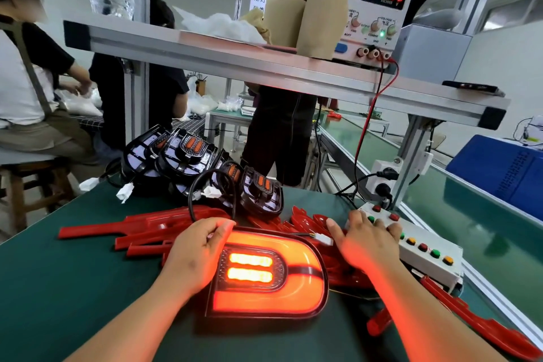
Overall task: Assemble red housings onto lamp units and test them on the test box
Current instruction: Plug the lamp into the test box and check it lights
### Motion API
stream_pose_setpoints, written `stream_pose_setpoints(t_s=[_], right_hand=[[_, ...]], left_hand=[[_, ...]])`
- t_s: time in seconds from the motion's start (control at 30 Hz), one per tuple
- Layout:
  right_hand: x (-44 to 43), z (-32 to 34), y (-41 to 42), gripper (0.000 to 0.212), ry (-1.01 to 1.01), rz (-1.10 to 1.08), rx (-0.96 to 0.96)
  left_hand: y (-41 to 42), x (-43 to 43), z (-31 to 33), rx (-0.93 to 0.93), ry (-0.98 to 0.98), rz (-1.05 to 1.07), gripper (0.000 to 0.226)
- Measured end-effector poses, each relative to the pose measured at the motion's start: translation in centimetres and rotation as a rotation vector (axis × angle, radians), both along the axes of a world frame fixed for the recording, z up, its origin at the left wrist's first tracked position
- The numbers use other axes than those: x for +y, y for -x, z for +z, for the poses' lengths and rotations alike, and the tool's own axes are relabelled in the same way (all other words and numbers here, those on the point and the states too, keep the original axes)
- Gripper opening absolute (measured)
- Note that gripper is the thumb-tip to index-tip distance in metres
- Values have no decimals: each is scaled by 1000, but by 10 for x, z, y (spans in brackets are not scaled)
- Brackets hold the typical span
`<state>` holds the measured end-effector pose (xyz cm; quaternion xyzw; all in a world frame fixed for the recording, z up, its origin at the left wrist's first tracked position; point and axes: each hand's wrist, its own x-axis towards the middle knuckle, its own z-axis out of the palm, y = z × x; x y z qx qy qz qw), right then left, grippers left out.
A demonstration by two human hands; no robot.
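A lamp unit (293,288) with a red housing lies on the green mat in front of me, glowing red with two bright bars lit in its middle. My left hand (197,253) grips its left edge, fingers curled over the top corner. My right hand (367,238) rests with straight fingers on the white test box (426,253), fingertips on its coloured buttons. A white connector (323,239) links the lamp's lead toward the box. Several loose red housings (141,229) lie behind the lamp. Unlit black lamp units (205,167) are piled further back.
A power supply (379,9) on the aluminium shelf (235,59) reads 12.00 volts, with red and black leads hanging down. More red housings (484,326) lie at the right. A green conveyor (470,214) and blue crate (505,170) sit right. Other people work behind.
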<state>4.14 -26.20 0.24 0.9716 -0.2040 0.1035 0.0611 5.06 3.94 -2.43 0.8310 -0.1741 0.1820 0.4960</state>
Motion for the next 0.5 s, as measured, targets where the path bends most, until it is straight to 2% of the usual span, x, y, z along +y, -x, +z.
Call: stream_pose_setpoints(t_s=[0.2,0.5], right_hand=[[-3,-1,-1,79,-3,-1,8],[-7,-2,-4,80,3,-4,15]], left_hand=[[-1,1,-1,5,3,3,26],[0,0,0,29,11,0,25]])
